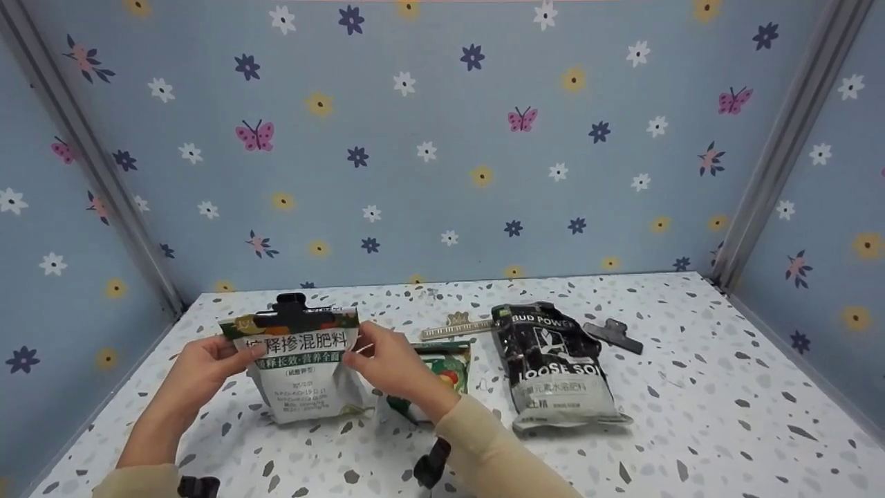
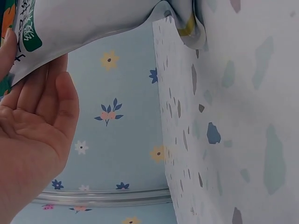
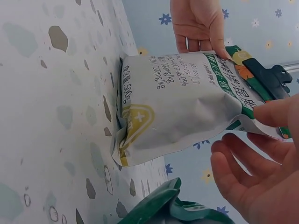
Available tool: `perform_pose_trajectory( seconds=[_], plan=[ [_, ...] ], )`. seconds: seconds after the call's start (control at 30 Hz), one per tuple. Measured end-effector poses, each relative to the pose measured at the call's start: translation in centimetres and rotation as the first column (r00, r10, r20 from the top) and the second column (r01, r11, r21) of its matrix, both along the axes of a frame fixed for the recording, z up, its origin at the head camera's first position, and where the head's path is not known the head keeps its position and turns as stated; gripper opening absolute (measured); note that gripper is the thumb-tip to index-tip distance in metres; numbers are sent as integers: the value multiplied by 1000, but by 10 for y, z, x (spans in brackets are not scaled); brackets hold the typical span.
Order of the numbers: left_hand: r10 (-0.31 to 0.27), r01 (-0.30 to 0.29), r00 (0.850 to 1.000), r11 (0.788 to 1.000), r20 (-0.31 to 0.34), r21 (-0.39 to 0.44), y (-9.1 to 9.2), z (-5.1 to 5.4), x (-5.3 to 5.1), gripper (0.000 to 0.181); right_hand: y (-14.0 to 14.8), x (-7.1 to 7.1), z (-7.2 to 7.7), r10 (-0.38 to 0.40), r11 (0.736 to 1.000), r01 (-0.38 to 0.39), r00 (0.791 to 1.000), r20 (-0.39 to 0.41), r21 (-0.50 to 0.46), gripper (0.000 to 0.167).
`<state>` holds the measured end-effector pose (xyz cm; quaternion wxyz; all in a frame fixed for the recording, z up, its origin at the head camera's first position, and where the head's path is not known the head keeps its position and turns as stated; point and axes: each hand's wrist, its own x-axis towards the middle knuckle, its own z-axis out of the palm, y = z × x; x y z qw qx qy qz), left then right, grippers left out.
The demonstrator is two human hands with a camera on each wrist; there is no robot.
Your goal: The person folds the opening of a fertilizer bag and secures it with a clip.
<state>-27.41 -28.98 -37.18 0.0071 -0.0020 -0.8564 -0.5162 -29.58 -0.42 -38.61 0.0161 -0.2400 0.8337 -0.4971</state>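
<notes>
A white fertilizer bag (image 1: 304, 387) with a green-and-orange top stands upright at the left of the table. A black clip (image 1: 292, 315) bites its top edge, seen also as a clip (image 3: 270, 78) in the right wrist view. My left hand (image 1: 199, 377) pinches the bag's upper left edge, thumb on the front. At the upper right edge, my right hand (image 1: 394, 366) pinches the bag between thumb and fingers. In the left wrist view only part of the bag (image 2: 88, 21) shows above the left hand (image 2: 37, 123).
Behind my right forearm lies a green bag (image 1: 446, 363), partly hidden. Right of it is a black-and-white soil bag (image 1: 556, 366). A gold clip (image 1: 456, 326) lies behind them, and a dark clip (image 1: 615, 334) touches or nearly touches the soil bag's right side. Patterned walls (image 1: 442, 138) enclose the table.
</notes>
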Motion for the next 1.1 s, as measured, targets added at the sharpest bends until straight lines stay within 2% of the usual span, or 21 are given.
perform_pose_trajectory(
  seconds=[0.13, 0.27, 0.5, 0.57, 0.77, 0.97, 1.1],
  plan=[
    [-30, 30, 999, 999, 12, -31, 0, -4, 0, 58, 0, 1, -1, 22, 1000, -22, 999, 27, 6, 15],
    [-18, 21, 1000, 995, 26, -95, 3, -4, -1, 55, 0, 2, 0, 22, 1000, -23, 998, 66, 6, 20],
    [19, -8, 997, 990, 74, -139, 11, 0, -4, 65, 0, 3, 1, -12, 999, 7, 988, 154, 38, 67],
    [22, -10, 995, 991, 95, -130, 13, 1, -3, 68, 0, 3, 1, -13, 999, 8, 984, 177, 31, 72],
    [45, -34, 991, 995, 129, -91, 18, -2, -4, 72, -1, 6, -1, -15, 1000, 19, 972, 234, -16, 76],
    [70, -62, 990, 996, 121, -68, 19, -4, -4, 78, -4, 6, -3, -18, 998, 31, 966, 259, -48, 76],
    [94, -84, 988, 993, 119, -83, 19, -5, -4, 81, -5, 6, -3, -13, 998, 30, 959, 284, -57, 75]
  ],
)
